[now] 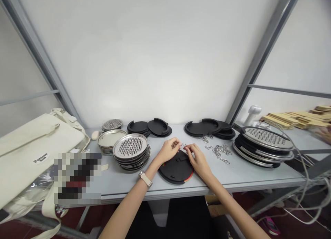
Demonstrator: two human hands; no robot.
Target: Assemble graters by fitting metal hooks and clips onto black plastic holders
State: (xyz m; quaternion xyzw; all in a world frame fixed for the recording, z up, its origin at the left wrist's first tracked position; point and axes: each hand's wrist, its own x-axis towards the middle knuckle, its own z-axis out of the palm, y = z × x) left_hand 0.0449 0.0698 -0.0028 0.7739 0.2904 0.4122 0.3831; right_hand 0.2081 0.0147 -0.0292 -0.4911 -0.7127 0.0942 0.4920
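A round black plastic disc (176, 168) with a red and yellow edge lies flat at the table's front, below both hands. My right hand (197, 158) pinches a small metal wire clip (183, 144) above the disc's far edge. Close by on the left, my left hand (169, 150) has its fingers curled together; whatever they hold, if anything, is hidden. To the right, several similar wire clips (221, 150) are spread in a loose heap. Left of the disc stands a stack of round metal graters (131, 147).
Behind are black round holders (160, 127) and more black holders (204, 127). Stacked grater assemblies (267, 141) stand at right, round metal plates (111, 139) at left. A cream bag (46, 146) covers the left end. Grey posts (261, 60) and cables (306, 170) flank the table.
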